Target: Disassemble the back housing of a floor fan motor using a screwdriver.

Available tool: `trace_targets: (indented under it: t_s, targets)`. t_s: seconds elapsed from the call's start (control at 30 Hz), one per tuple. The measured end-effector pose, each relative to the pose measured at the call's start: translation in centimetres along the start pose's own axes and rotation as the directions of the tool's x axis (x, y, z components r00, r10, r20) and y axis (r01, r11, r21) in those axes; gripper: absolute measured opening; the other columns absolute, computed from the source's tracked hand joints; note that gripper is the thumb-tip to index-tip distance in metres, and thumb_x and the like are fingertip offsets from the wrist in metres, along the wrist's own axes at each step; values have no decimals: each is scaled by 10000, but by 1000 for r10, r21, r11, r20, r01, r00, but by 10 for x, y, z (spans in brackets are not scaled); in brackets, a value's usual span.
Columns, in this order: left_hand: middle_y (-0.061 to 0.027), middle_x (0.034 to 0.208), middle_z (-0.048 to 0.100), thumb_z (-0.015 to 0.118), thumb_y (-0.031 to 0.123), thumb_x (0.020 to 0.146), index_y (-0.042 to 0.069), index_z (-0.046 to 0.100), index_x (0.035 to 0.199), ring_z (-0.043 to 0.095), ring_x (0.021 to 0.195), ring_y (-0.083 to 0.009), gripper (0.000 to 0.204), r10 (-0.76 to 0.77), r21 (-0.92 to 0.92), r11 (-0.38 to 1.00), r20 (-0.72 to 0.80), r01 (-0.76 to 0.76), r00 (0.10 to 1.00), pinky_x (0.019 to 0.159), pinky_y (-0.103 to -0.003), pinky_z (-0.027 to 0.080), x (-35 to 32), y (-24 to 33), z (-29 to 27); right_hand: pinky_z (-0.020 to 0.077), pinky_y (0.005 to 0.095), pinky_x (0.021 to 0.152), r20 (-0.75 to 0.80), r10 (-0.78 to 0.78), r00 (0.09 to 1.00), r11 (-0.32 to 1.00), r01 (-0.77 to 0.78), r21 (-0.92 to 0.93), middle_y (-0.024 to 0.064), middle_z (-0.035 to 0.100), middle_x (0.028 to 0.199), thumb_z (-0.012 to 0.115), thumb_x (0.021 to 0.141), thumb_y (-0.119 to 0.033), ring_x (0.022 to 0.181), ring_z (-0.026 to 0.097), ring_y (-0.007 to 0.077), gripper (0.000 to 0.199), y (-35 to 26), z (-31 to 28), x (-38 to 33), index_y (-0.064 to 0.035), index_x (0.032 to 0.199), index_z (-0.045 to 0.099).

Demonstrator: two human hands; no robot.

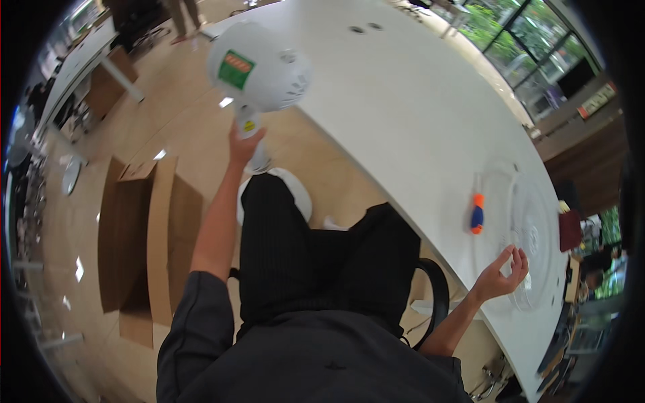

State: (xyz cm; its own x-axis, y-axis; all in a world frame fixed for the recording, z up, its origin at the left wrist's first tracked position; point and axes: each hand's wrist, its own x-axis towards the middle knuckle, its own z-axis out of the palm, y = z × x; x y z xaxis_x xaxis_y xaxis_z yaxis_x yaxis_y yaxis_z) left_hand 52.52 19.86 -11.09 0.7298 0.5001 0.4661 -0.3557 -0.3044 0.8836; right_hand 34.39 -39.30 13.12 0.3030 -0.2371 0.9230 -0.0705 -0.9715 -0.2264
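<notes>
My left hand (245,142) is wrapped round the white neck of a fan (259,67), just below its rounded motor housing. The housing has a green label on its side and vent slots at its edge. Below, the fan's round white base (300,195) is partly hidden behind my leg. Over the table at the right, my right hand (502,274) has its fingers curled and thumb close to the fingertips; anything between them is too small to make out. It is beside a large clear round plastic piece (534,232). A screwdriver (478,213) with an orange and blue handle lies near that hand.
The white table (403,127) curves from the far side round to my right. An opened cardboard box (159,248) stands on the floor at my left. Part of my chair (438,295) shows beside my right thigh. Farther off, a person's legs (183,17) are visible.
</notes>
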Motion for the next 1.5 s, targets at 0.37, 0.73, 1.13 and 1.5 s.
trace_targets:
  t_s: [0.37, 0.73, 1.13, 1.5]
  targets:
    - [-42, 925, 685, 879, 85, 687, 7, 649, 1070, 636, 846, -128, 453, -27, -104, 994, -73, 20, 997, 752, -316, 530, 4, 38, -22, 512, 363, 811, 354, -172, 919, 761, -104, 640, 139, 646, 986, 732, 839, 26, 908, 635, 273, 136, -127, 20, -65, 1, 970, 708]
    - [-61, 907, 713, 867, 48, 708, -6, 673, 1066, 684, 781, -157, 410, 21, -94, 995, -109, -32, 994, 712, -308, 558, 74, 208, -51, 480, 326, 699, 504, 27, 864, 733, -360, 577, 137, 651, 961, 716, 844, 39, 845, 614, 236, 168, -96, 33, -70, 2, 1007, 703]
    - [-80, 844, 714, 821, 72, 652, -35, 706, 955, 659, 711, -151, 341, -22, 155, 988, 163, -3, 986, 661, -304, 526, 58, 360, 42, 482, 312, 691, 539, 96, 837, 545, -497, 675, 100, 675, 930, 773, 818, -32, 837, 658, 216, 287, -61, -16, -44, -38, 1095, 700]
    - [-84, 881, 719, 831, 62, 636, -22, 715, 1002, 668, 738, -167, 392, -444, 422, 878, 541, 226, 714, 680, -309, 531, -21, 390, 126, 447, 447, 1093, 668, -501, 551, 269, -634, 725, 285, 512, 1417, 911, 720, -329, 1307, 533, 422, 1074, -159, 37, -105, 64, 1522, 314]
